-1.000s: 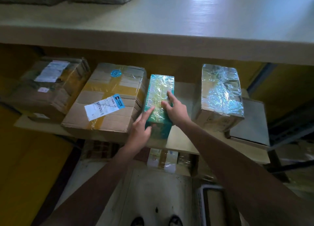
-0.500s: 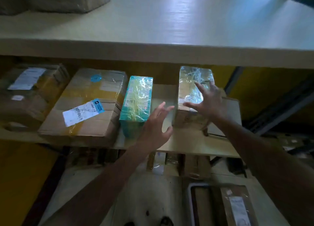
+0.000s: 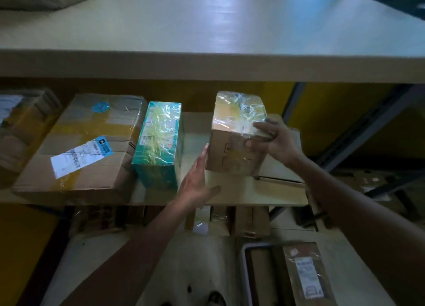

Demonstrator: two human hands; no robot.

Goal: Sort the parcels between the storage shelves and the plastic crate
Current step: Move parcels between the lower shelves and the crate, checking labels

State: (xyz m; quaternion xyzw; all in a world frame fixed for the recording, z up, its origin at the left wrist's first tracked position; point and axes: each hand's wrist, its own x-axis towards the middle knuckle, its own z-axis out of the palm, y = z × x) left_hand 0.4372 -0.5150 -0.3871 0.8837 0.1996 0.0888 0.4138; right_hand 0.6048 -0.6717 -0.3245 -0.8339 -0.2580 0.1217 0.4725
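At the left edge of the middle shelf [image 3: 241,192] we see a taped parcel [image 3: 20,126], partly cut off by the frame. Just beside it lies a large cardboard box [image 3: 85,144] with a white and blue label on its top, reaching the shelf's front edge. Touching that box's right side stands a teal box [image 3: 159,140] wrapped in clear film, its long side running front to back.

Our left hand [image 3: 197,179] comes next, fingers straight and together, laid flat against the left face of the film-topped carton [image 3: 236,133], thumb spread toward the shelf's front edge. The carton sits toward the right end of the shelf, well apart from the teal box. Our right hand [image 3: 276,140] clamps its upper right corner, fingers curled over the shiny top and thumb on the near face. Its right part lies over a flat cardboard sheet [image 3: 281,171]; we cannot tell whether its base is clear of the shelf.

Below, at the lower right, the plastic crate [image 3: 243,271] holds a labelled packet [image 3: 305,273]. Above everything runs the pale top shelf [image 3: 207,29].
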